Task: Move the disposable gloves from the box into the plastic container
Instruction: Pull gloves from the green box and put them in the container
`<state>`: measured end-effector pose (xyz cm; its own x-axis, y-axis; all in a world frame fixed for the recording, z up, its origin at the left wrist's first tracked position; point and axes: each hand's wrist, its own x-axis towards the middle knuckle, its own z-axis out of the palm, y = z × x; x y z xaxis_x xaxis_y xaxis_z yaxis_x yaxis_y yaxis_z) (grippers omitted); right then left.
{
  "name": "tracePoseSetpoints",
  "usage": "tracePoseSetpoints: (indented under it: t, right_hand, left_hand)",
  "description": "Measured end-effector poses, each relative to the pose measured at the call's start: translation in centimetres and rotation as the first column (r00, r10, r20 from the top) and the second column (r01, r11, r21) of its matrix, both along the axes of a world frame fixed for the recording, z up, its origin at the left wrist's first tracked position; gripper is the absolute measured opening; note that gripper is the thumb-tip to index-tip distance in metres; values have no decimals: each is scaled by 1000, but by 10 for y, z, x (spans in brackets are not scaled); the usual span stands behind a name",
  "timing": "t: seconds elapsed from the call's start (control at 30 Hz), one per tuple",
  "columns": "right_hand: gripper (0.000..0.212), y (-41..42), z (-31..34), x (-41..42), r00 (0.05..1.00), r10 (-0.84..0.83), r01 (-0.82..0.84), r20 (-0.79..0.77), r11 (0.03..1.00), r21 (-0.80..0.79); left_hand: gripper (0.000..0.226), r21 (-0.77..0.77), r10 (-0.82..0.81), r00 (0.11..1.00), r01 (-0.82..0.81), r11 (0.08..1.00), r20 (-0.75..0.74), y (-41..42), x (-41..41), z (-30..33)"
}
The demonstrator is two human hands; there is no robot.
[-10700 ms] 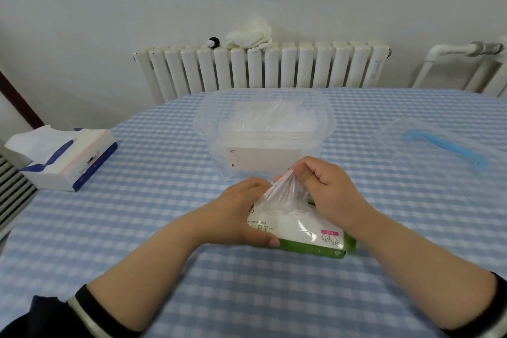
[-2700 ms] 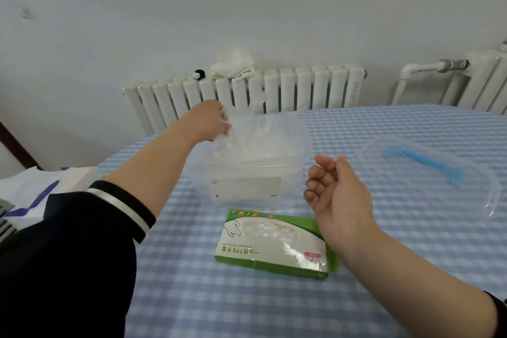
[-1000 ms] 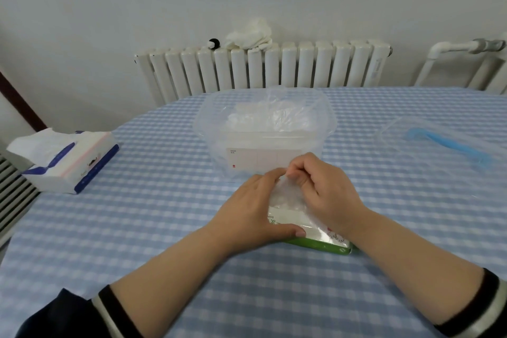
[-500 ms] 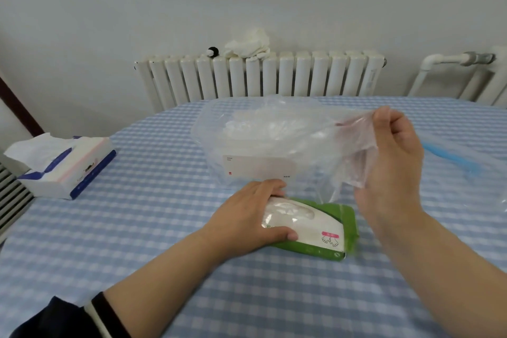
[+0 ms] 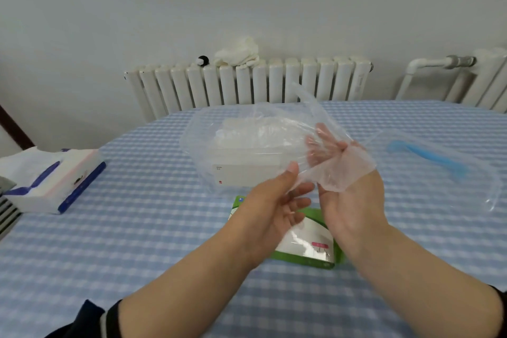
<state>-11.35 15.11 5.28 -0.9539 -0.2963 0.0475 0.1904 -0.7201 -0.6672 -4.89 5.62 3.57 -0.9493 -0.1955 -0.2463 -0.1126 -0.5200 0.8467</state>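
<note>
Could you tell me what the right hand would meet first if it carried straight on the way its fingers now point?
Most likely the clear plastic container. The right hand, draped in a disposable glove, points up and left toward its near right rim, though depth is hard to judge here.

glove box (image 5: 307, 244) half behind hands

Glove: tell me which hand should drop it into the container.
Probably the left hand: it pinches the glove at an edge beside the container. The right hand lies flat under the glove, without a grip.
</note>
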Motion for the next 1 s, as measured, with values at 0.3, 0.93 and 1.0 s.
tracePoseSetpoints:
  t: [0.3, 0.93, 1.0]
  right_hand:
    - [27, -4, -9, -6, 987, -147, 156, -70, 977, 146]
    - [23, -7, -20, -13, 990, -65, 108, -126, 919, 379]
    - [22, -7, -22, -13, 989, -53, 103, -137, 915, 389]
  left_hand:
    - [14, -249, 326, 921, -374, 893, -213, -35, -45, 53]
    - [32, -972, 282, 955, 145, -187, 88, -161, -104, 57]
    - [45, -935, 279, 947, 234, -267, 158, -158, -101, 56]
